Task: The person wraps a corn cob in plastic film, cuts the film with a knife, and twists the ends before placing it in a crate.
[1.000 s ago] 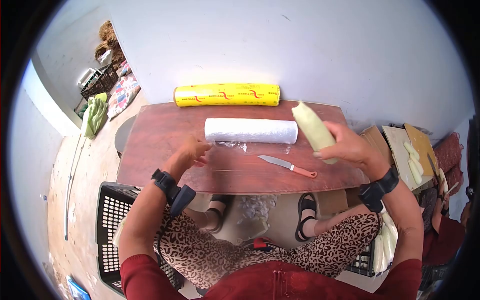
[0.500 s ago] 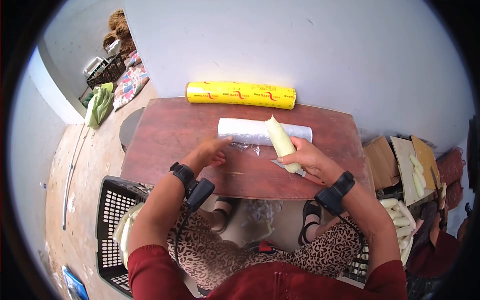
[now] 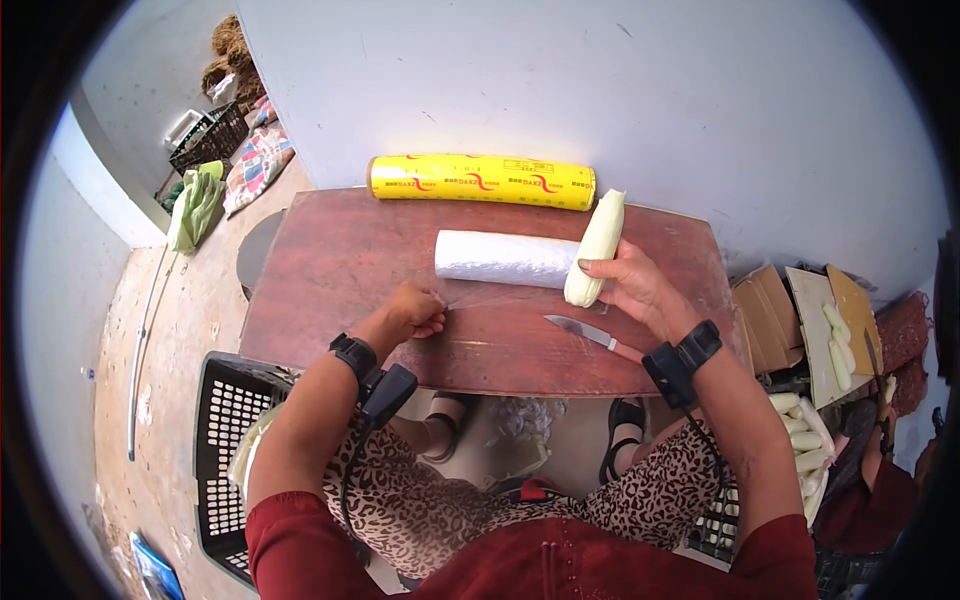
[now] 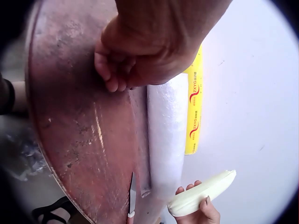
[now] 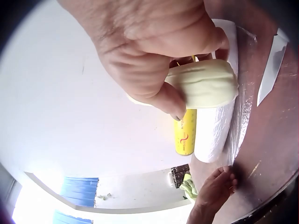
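My right hand [image 3: 638,285] grips an ear of corn [image 3: 598,240] in its pale green husk, held up over the right end of a white roll of cling film [image 3: 500,257]. Thumb and fingers wrap its lower part, as the right wrist view also shows. At the roll's left end, my left hand [image 3: 415,312] pinches the edge of the loose film between curled fingertips. A thin clear sheet of film [image 5: 242,122] stretches from the roll toward that hand. In front of the roll lies a knife [image 3: 585,332] with an orange handle, its blade pointing left.
Behind the white roll, a yellow printed roll [image 3: 480,182] lies along the wall on the red-brown table [image 3: 330,260]. Black crates stand either side of my legs, the left crate [image 3: 222,450] near the table's corner. More corn [image 3: 800,430] is piled at right, beside cardboard [image 3: 765,320].
My left hand has taken the film's edge and drawn it slightly toward me. The corn first moved left over the knife, then up and right, turning more upright.
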Motion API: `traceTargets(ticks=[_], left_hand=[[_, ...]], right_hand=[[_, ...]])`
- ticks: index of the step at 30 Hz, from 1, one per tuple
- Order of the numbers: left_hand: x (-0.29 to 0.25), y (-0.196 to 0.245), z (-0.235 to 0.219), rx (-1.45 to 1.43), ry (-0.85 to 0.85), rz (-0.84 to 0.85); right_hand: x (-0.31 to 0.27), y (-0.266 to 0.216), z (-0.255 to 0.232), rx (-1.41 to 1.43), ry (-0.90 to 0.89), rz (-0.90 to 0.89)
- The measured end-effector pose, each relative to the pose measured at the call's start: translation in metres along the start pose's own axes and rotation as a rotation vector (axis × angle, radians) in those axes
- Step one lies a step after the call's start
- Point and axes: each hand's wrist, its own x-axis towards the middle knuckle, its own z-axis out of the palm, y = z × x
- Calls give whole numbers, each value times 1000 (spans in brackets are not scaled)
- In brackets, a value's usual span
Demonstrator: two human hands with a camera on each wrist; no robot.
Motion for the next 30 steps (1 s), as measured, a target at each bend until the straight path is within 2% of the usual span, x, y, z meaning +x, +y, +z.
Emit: traceTargets(ticks=[2, 6, 10, 13, 17, 20, 26, 30], left_hand=[[-1, -1, 0, 3, -10, 12], [1, -2, 0, 28, -22, 18], [-2, -1, 2, 49, -8, 24], [-3, -1, 4, 56, 3, 19], [-2, -1, 3, 75, -6, 28], [-3, 0, 3, 90, -9, 19], [-1, 1, 4, 119, -11, 7], [-4, 3, 5, 129, -9, 7]], right_hand=[[-5, -2, 10, 75, 23, 41], [7, 27, 26, 299, -103, 106], [11, 52, 59, 377, -71, 166], [21, 65, 75, 441, 85, 160], [37, 75, 78, 474, 147, 239], [37, 88, 84, 616, 218, 283], [54, 119, 73, 740, 177, 247], [56, 110, 73, 739, 201, 208]])
